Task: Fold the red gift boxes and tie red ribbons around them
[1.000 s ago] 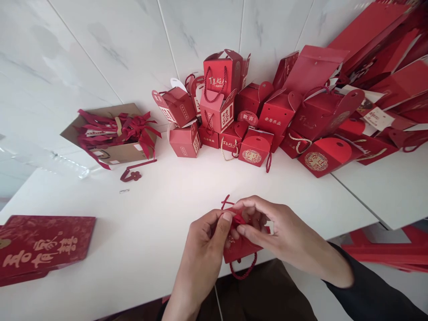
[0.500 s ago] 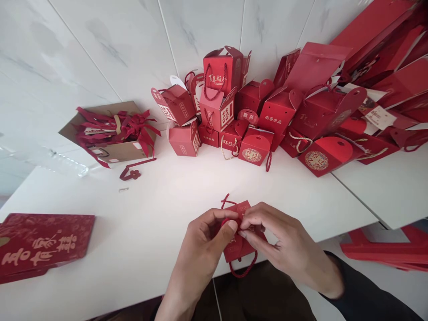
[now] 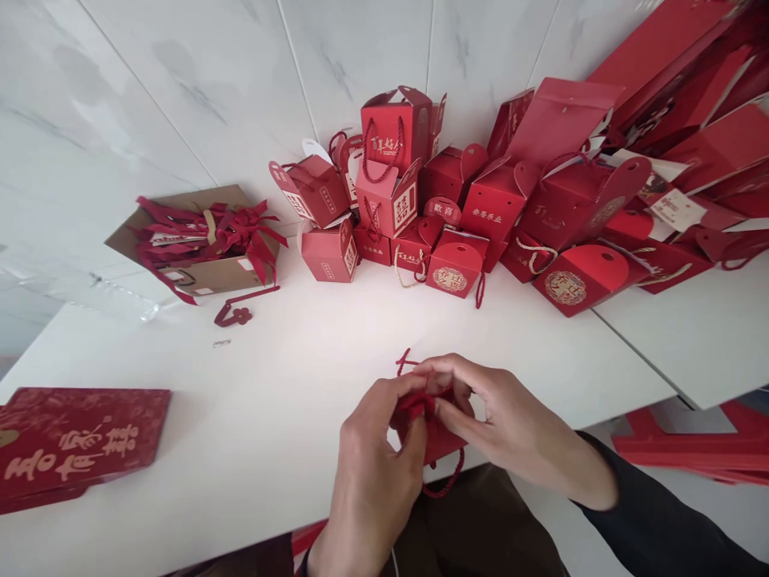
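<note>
A small red gift box [image 3: 445, 439] with twisted rope handles [image 3: 448, 481] is between my hands at the table's front edge. My left hand [image 3: 381, 453] is closed at its left side, thumb and fingers pinching around the top. From the right, my right hand [image 3: 486, 405] closes its thumb and fingers on the same top part. A bright red, soft-looking piece [image 3: 419, 407] shows between the fingertips; whether it is ribbon or part of the box I cannot tell. One rope end [image 3: 404, 361] sticks out beyond the fingers. My fingers hide much of the box.
Several folded red gift boxes [image 3: 448, 268] are piled along the wall. A cardboard box [image 3: 234, 274] of red ribbons stands back left, with a dark red flower strap [image 3: 234, 315] in front. Flat red printed bags [image 3: 90, 433] lie at the left edge of the white table [image 3: 258, 433].
My right hand has moved slightly up and its fingers now arch over the box's top. The left hand has turned, with its thumb lower, and covers more of the box.
</note>
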`<action>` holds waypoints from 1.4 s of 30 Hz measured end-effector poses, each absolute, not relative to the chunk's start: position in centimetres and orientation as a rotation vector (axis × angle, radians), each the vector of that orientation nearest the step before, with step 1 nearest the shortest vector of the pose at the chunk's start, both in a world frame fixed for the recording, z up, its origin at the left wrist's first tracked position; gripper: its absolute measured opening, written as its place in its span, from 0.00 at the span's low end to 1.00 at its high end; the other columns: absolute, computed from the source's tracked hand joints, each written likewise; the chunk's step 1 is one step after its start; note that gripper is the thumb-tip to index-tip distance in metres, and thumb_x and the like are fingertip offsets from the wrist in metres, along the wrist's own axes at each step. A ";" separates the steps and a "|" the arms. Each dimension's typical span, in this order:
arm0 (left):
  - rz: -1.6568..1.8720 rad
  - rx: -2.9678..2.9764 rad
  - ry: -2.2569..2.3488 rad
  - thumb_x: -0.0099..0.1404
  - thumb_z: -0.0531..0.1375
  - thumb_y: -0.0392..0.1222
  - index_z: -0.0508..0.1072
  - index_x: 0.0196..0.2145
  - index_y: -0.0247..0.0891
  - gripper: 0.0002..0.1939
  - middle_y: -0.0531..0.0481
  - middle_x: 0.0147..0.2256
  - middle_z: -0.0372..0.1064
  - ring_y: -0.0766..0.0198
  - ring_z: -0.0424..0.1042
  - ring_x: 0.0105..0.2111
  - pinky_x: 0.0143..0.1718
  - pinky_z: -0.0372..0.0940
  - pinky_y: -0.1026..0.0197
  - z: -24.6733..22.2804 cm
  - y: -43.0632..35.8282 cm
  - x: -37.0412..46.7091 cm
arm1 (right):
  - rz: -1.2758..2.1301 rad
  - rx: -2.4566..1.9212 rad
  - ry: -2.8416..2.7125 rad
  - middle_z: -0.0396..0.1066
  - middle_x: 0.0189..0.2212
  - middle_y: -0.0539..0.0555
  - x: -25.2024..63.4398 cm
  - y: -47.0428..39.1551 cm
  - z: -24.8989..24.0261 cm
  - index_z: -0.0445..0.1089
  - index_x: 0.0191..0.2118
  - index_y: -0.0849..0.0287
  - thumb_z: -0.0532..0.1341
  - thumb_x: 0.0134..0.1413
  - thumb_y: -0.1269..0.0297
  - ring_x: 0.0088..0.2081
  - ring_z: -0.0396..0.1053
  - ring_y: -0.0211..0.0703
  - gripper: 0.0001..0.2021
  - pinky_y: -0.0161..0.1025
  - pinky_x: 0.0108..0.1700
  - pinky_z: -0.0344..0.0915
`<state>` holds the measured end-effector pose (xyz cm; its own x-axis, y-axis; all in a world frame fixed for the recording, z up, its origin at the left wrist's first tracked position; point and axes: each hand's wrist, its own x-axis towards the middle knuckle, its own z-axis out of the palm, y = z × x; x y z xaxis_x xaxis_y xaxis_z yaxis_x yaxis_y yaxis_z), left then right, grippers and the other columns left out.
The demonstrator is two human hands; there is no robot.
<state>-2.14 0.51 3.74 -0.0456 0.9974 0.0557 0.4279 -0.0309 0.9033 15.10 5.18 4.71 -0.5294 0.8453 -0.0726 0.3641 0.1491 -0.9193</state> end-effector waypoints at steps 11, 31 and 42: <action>1.179 1.563 1.618 0.67 0.60 0.34 0.77 0.46 0.46 0.12 0.53 0.37 0.78 0.68 0.72 0.29 0.30 0.69 0.67 2.3 0.3 -1.8 | 1.442 -1.247 -1.931 0.73 0.34 0.45 15.0 5.6 5.0 0.71 0.53 0.49 0.61 0.64 0.67 0.32 0.67 0.36 0.14 0.34 0.36 0.66; 0.995 1.205 1.294 0.70 0.61 0.48 0.79 0.42 0.44 0.09 0.52 0.37 0.75 0.66 0.71 0.37 0.38 0.66 0.65 2.8 1.2 -3.7 | 1.476 -1.231 -1.916 0.73 0.34 0.46 15.0 6.3 4.5 0.75 0.46 0.53 0.60 0.62 0.68 0.30 0.64 0.36 0.09 0.35 0.34 0.62; 1.264 1.779 1.540 0.62 0.58 0.25 0.73 0.36 0.44 0.13 0.57 0.33 0.71 0.72 0.68 0.29 0.31 0.66 0.72 1.9 1.0 -1.8 | 1.587 -1.210 -1.854 0.74 0.35 0.47 15.2 6.6 5.0 0.74 0.41 0.55 0.60 0.66 0.63 0.32 0.64 0.36 0.05 0.34 0.32 0.59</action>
<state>-1.81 1.00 1.90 -0.0527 0.9409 0.3347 0.5118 -0.2623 0.8181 15.17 6.59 4.98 -0.5363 0.8150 -0.2193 0.3427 -0.0271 -0.9391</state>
